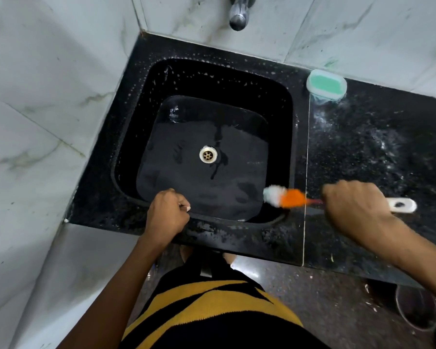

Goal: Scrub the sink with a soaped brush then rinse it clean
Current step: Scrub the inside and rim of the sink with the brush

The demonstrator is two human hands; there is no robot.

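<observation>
My right hand (pixel 355 205) is closed around the brush (pixel 287 197), its bristles at the near right corner of the sink (pixel 293 137). My left hand (pixel 168 214), curled into a fist, grips nothing and braces on the near rim. I should press firmly and work along all 4 walls.

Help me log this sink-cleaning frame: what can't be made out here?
All in the head view:
- Tap: the top edge cuts it off, so its handle is unseen.
- Brush: its head is motion-blurred; contact with the sink wall is unclear.
- Brush handle: its middle is hidden inside the right hand.
- Left hand: fist on the rim; anything inside is hidden.
- Soap dish: contents indistinct.
</observation>
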